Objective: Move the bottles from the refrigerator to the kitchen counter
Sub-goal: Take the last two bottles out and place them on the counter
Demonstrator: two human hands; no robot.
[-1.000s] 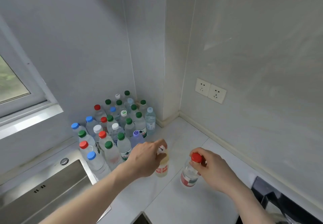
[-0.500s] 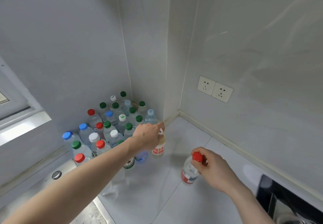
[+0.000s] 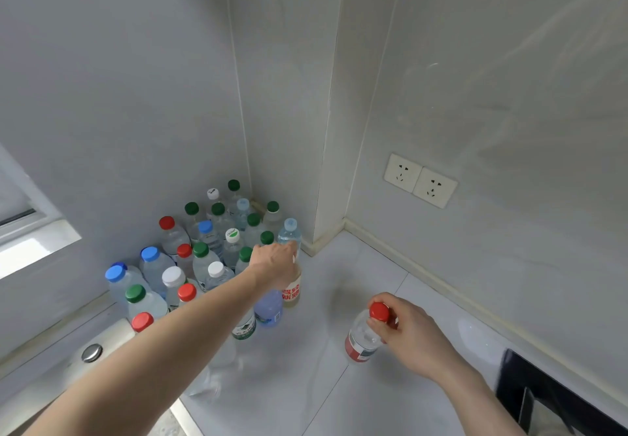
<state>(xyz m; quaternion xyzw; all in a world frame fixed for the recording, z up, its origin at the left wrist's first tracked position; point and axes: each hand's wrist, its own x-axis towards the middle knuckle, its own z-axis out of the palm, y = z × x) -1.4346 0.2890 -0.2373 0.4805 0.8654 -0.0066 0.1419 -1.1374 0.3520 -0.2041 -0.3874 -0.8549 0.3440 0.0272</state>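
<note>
Two bottles are in my hands: my left hand (image 3: 276, 265) grips the pale bottle (image 3: 293, 291) by the counter's (image 3: 339, 401) back corner, and my right hand's (image 3: 413, 335) fingers (image 3: 375, 326) pinch the red-cap bottle (image 3: 362, 338).

Left hand (image 3: 275, 265) gripping yellowish bottle (image 3: 292, 291), right hand (image 3: 407, 333) gripping red-capped bottle (image 3: 363, 337).

Yellowish bottle (image 3: 293, 294), under the left grip (image 3: 275, 265): red block characters on a white label, not legible.
Green-label bottle (image 3: 244, 328), just left of the yellowish bottle: white marks on a green label, too blurred to read.
Blue bottle (image 3: 269, 309), between those two: small square code mark, unreadable.
White-and-green cap (image 3: 232, 235), behind the yellowish bottle: script printing, illegible.
Red-label bottle (image 3: 361, 343), right of the yellowish bottle, in the right grip (image 3: 407, 330): label text unreadable.
</note>
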